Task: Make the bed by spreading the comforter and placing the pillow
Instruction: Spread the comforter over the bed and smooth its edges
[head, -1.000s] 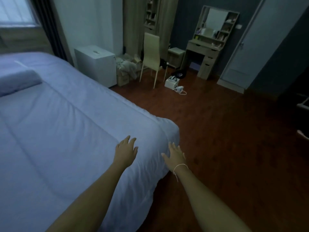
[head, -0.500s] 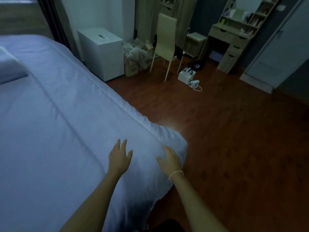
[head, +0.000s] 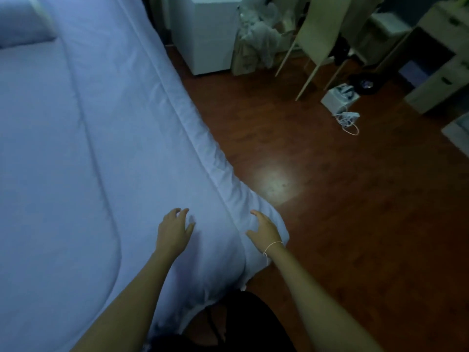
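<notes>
A pale blue-white comforter [head: 76, 153] lies spread flat over the bed and fills the left half of the view. Its near right corner hangs over the bed's edge toward the floor. A pillow [head: 22, 29] in the same pale cloth rests at the head of the bed, top left. My left hand [head: 173, 231] lies on the comforter near that corner, fingers curled a little and apart. My right hand [head: 265, 228] rests on the corner's outer edge, fingers spread, with a thin white string around the wrist. Neither hand holds cloth.
Red-brown wooden floor [head: 330, 199] runs along the bed's right side. A white cabinet [head: 208, 34] stands by the bed, then a heap of bags [head: 256, 44], a pale chair [head: 317, 36], a small white box with cables [head: 341, 100] and a dressing table [head: 441, 67].
The view has tilted down and come closer to the bed corner. Both hands have stayed on the comforter's corner, and the left fingers have curled slightly.
</notes>
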Motion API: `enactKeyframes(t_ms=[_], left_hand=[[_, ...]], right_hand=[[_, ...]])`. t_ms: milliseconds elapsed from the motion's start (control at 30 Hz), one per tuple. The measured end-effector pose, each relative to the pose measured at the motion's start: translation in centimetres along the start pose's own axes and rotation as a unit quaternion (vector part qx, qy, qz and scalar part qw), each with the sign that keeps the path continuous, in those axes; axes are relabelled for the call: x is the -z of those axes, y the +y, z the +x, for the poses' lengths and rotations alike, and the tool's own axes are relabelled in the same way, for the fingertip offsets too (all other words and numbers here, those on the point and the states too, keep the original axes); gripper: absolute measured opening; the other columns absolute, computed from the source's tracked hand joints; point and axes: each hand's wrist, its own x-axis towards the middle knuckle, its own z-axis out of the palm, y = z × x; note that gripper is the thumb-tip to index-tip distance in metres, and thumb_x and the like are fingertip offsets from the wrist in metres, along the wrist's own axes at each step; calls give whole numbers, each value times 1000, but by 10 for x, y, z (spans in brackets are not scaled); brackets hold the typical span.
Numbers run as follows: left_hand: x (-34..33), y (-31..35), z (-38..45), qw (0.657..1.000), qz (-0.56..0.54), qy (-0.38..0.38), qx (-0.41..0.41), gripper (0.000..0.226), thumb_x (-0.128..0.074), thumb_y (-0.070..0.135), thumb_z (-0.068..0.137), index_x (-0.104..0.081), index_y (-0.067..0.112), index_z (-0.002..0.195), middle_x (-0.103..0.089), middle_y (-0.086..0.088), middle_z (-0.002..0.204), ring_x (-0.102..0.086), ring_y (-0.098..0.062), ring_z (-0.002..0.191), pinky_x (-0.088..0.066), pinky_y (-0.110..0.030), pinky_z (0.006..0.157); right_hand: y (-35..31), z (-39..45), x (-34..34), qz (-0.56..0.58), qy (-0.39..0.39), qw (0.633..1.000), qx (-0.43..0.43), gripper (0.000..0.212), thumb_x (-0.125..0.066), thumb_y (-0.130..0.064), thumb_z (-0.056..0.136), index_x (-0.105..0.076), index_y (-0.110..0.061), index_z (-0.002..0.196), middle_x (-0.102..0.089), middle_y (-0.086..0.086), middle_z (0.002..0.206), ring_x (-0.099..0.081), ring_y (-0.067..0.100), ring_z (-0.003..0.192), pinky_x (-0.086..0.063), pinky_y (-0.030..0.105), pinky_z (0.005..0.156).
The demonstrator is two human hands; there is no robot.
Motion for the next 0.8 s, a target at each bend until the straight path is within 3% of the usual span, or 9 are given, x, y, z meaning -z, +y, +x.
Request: enactKeyframes(t_ms=[167,233,300,367,467,533,667,733,800], left_hand=[[-47,9,7,994,59,-46,82,82,-39,64,87,-17,16,149,-12,-18,156,-13,-41,142,-22,-56,109],[-67,11,13,991,83,-52,95,93,-20,77,78,-18,16,149,-16,-20,155,-18,-45,140,-24,-62,104],[-84,12,18,985,119,-53,110,95,-16,77,76,-22,15,148,-22,-23,153,-25,-48,136,-29,-67,100],[-93,15,21,980,143,-49,131,92,-23,72,77,-24,12,147,-22,-24,152,-27,-49,135,-28,-69,100],[-105,16,19,974,173,-21,141,90,-23,70,79,-19,13,149,-17,-21,155,-21,-45,139,-20,-65,106],[-110,16,16,972,189,1,136,89,-23,70,82,-15,12,149,-13,-19,156,-17,-42,141,-18,-62,108],[-132,29,20,969,212,40,117,90,-30,72,84,-14,12,150,-11,-18,156,-12,-38,143,-15,-58,113],[-142,42,22,969,209,51,118,88,-32,71,86,-15,13,149,-11,-18,156,-10,-37,144,-12,-58,114],[-143,48,25,970,193,78,128,83,-31,69,87,-19,14,149,-14,-16,156,-12,-36,144,-10,-57,115]], right_hand=[[15,76,5,-95,-103,990,-19,73,-47,-5,88,-15,-27,149,-25,6,154,-38,30,134,-36,40,109],[25,104,-3,-133,-139,980,-46,73,-43,-10,93,-2,-34,150,-7,6,159,-28,31,140,-28,45,113],[39,128,-17,-150,-169,972,-62,69,-38,-23,98,6,-37,148,-5,6,159,-29,32,139,-26,49,113],[47,142,-32,-157,-190,969,-23,61,-38,-39,96,-7,-35,149,-33,11,149,-43,32,128,-34,48,109],[63,154,-46,-160,-168,970,70,60,-29,-70,86,-58,-32,122,-66,4,113,-59,24,101,-43,38,99],[75,157,-45,-147,-144,972,115,41,-36,-56,93,-61,-32,113,-67,2,107,-59,20,94,-44,30,90],[123,171,-44,-86,-142,985,46,18,-53,-19,91,-52,-17,109,-66,8,98,-62,26,91,-38,25,71],[126,182,-51,-38,-168,985,-4,16,-53,-12,90,-54,-14,106,-65,11,96,-62,27,91,-45,30,75],[110,195,-48,77,-132,987,-51,20,-54,-5,86,-59,-10,105,-64,11,98,-59,22,90,-48,41,95]])
